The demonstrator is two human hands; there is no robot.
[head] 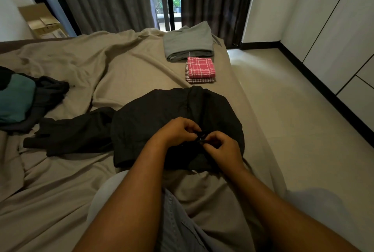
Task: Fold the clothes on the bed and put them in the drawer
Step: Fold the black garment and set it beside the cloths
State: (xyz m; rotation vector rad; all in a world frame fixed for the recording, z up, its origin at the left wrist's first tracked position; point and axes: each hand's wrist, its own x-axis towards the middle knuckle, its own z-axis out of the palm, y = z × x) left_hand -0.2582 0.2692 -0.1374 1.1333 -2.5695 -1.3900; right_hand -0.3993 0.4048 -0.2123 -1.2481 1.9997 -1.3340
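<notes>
Both hands, the left hand (178, 131) and the right hand (221, 146), meet just right of centre in the lower half of the frame. Their fingers are curled, pinching a small dark fastening on the black fabric garment (141, 122); whether it is a button or a cord cannot be told. The garment lies spread on the beige-sheeted bed (125, 65), one sleeve trailing left. Upper centre: folded grey cloth (188, 43) and folded pink checked cloth (200, 67). Far left: unfolded teal and dark clothes (18, 98). Risk: tugging the fastening would likely drag the loose fabric askew and bunch the trailing sleeve, spoiling a square fold.
</notes>
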